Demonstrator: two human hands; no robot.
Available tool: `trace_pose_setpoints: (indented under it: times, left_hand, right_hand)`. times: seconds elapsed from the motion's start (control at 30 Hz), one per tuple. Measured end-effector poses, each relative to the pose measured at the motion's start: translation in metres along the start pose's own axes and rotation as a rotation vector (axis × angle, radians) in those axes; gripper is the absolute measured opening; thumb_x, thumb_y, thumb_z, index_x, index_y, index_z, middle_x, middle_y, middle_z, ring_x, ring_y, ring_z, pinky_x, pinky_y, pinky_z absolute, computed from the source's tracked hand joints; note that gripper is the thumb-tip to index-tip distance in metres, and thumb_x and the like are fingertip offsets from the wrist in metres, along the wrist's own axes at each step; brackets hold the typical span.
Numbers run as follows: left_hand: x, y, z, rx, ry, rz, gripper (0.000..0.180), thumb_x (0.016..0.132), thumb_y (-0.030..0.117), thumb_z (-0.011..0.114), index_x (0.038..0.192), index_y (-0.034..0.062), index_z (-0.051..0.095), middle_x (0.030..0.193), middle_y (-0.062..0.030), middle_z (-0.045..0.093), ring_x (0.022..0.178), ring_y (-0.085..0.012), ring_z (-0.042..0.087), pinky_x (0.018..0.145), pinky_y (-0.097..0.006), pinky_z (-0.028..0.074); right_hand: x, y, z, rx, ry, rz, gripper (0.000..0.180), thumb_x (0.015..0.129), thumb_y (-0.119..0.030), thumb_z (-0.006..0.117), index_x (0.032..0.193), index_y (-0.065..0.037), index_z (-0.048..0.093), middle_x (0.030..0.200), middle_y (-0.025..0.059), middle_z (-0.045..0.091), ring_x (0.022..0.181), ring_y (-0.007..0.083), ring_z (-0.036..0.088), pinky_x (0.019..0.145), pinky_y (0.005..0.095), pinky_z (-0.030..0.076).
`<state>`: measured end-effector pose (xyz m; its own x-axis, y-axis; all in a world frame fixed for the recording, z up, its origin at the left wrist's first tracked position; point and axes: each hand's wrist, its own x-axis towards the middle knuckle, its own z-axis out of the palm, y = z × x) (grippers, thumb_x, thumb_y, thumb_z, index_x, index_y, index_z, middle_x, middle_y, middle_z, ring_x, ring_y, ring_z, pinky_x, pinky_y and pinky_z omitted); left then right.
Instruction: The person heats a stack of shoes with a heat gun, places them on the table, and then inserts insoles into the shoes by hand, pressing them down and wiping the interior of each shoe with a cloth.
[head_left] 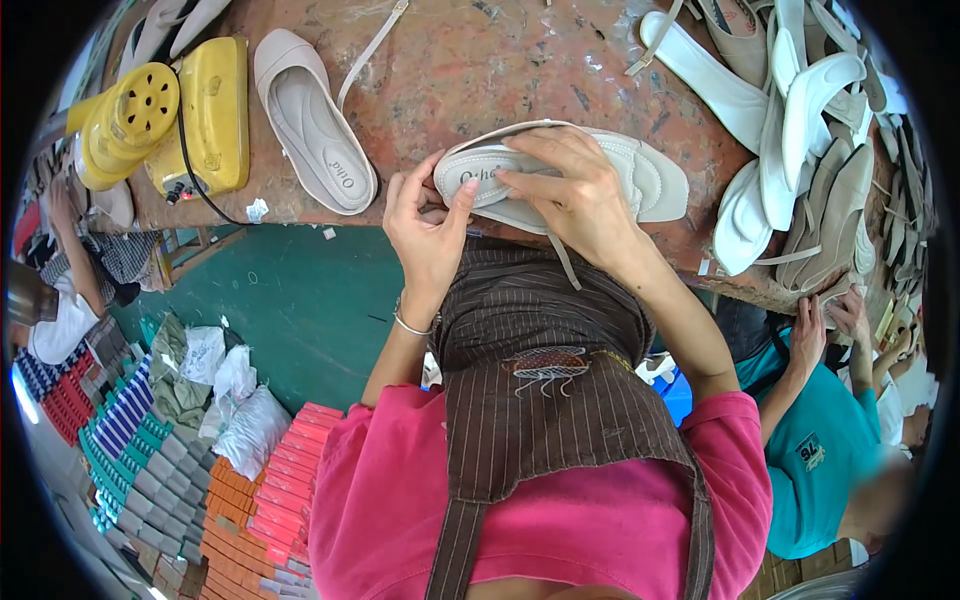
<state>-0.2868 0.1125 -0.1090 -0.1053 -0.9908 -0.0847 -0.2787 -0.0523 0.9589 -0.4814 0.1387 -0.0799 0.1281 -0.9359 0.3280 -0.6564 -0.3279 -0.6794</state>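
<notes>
At the table's near edge lies a beige flat shoe [497,134] with a pale padded insole [475,168] in its heel end, dark lettering printed on it. My left hand [430,222] grips the heel, thumb over the rim beside the insole. The bent fingers of my right hand [575,190] pinch and press at the insole's middle, hiding part of it. Stitched pale padding shows toward the right end. A thin strap [565,262] dangles over the table edge. Left of my hands sits a matching beige shoe [318,140], its insole in place and its strap loose.
A yellow machine [205,115] with a black cord stands at the left. White insoles [775,170] and beige shoes [835,205] are heaped at the right of the worn table [470,60]. A co-worker in teal [820,430] works close by. Stacked boxes [290,480] stand lower left.
</notes>
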Motion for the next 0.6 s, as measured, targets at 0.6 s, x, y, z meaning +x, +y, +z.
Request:
trace_pose_setpoints:
  times: [0.6]
  left_hand:
    - [0.015,-0.002,0.005,-0.013,0.077,-0.158,0.012,0.08,0.0,0.074,0.088,-0.0062,0.067,0.076,-0.0062,0.062,0.052,-0.007,0.052,0.048,-0.024,0.042]
  right_hand:
    - [-0.004,0.003,0.008,-0.176,-0.201,-0.065,0.033,0.073,-0.006,0.068,0.106,-0.007,0.073,0.13,0.0124,0.06,0.121,0.0306,0.056,0.102,0.0426,0.046]
